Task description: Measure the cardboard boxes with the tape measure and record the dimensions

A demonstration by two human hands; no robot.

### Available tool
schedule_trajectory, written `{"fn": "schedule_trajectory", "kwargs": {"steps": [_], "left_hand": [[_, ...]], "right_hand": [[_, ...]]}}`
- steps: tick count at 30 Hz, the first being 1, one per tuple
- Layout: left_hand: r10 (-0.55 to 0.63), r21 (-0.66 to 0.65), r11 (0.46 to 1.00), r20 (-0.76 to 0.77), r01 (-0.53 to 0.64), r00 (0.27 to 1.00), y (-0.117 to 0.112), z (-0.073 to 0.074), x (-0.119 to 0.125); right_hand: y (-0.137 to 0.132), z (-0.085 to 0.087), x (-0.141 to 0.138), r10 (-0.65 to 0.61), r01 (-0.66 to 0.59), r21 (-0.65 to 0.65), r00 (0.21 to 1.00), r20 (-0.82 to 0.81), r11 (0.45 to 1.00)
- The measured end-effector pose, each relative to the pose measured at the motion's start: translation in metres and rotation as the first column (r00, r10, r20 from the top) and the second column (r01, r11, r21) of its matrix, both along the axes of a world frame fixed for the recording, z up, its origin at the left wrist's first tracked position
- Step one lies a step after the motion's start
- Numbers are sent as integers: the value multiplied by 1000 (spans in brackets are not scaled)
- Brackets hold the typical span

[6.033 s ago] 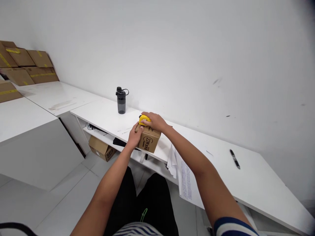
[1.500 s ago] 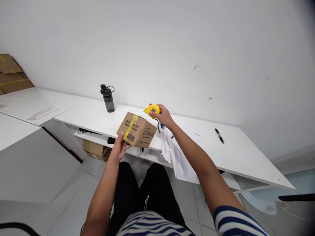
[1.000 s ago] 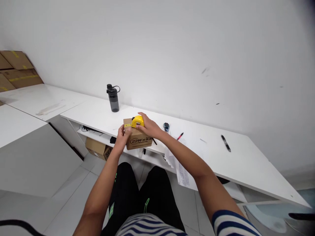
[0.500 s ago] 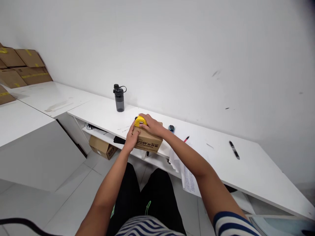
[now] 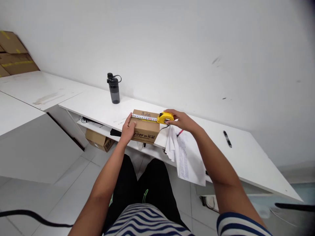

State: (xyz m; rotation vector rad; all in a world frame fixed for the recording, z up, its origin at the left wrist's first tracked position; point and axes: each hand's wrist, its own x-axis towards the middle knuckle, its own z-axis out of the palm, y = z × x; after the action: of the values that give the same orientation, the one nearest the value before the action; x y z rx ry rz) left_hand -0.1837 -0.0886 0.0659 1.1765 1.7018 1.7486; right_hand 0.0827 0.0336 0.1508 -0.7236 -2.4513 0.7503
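Note:
A small brown cardboard box [image 5: 145, 127], with black printing on its front and handwriting on top, lies near the front edge of the white desk. The silver blade [image 5: 145, 117] of a tape measure runs across its top from left to right. My left hand [image 5: 128, 129] grips the box's left end, thumb on top and a fingertip at the blade's end. Beyond the right end of the box, my right hand [image 5: 180, 120] is closed around the yellow tape measure case [image 5: 165, 117]. Written sheets of paper [image 5: 188, 157] lie below my right forearm, with a red pen [image 5: 180, 133] on them.
A dark water bottle [image 5: 114, 90] stands on the desk [image 5: 93, 101] near the wall. To the right lies a black marker [image 5: 227, 139]. Another carton [image 5: 97, 139] sits below the desk. Taped cardboard boxes [image 5: 17, 62] are stacked at the far left.
My right hand has moved right with the tape measure case, drawing the blade out across the box top. My left hand stays at the box's left end. The view has shifted slightly.

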Motion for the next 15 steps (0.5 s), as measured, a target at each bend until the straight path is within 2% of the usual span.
{"fn": "schedule_trajectory", "kwargs": {"steps": [3,9,15], "left_hand": [[0,4,1000,11,0,1000,1,0,-1],[1,-2,1000,5,-1,1000,1,1,-1],[-4,-3,1000,-5,4,1000,3,0,-1]], "right_hand": [[-4,0,13,-21,20,-31,1000,-15,999],[-6,2,16,-25,25,-3,1000,15,1000],[-3,-2,21,-40,41,-33,999,21,999]]}}
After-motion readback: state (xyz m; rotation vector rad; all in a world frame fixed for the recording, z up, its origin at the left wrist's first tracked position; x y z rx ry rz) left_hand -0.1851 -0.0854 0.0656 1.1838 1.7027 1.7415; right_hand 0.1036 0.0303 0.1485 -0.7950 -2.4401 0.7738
